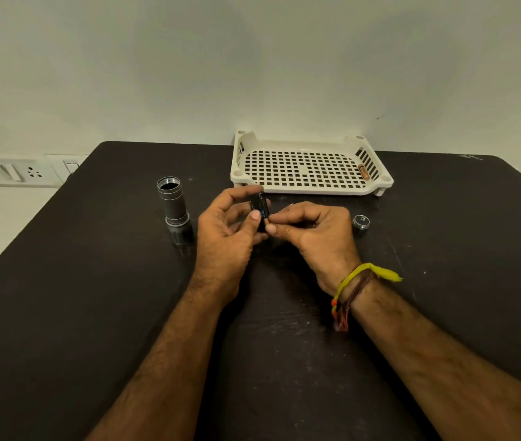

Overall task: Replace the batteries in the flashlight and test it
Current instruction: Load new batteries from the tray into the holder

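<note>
A: State the layout, left to right.

B: The flashlight (175,214) stands on the desk (61,313) at left, lens end down, threaded end up and open. The left hand (224,237) is at centre, fingers (255,215) closed around a black battery holder (260,206). The right hand (315,232) is just beside it, thumb and forefinger pinched on a small battery (266,221) at the holder's near end. The end cap (361,222) lies on the desk to the right of that hand. A white tray (311,187) sits at the far side; one battery (364,172) lies near its right wall.

A: Current step?

B: Probably seating a cell in the holder, or withdrawing one. The view does not settle which.

A: Hazards?

B: First, polarity. The markings on the cell and the holder are too small to read; a reversed cell would leave the lamp dead at test. Second, a slip. The cell is held by the fingertips only; if released it could roll across the desk. Third, the flashlight stands near the left forearm; a sweep of that arm could tip it. Fourth, the end cap is round and loose; a nudge from the right wrist could send it off the desk. Fifth, mixing cells: the one in the tray could be confused with a fresh one.
</note>
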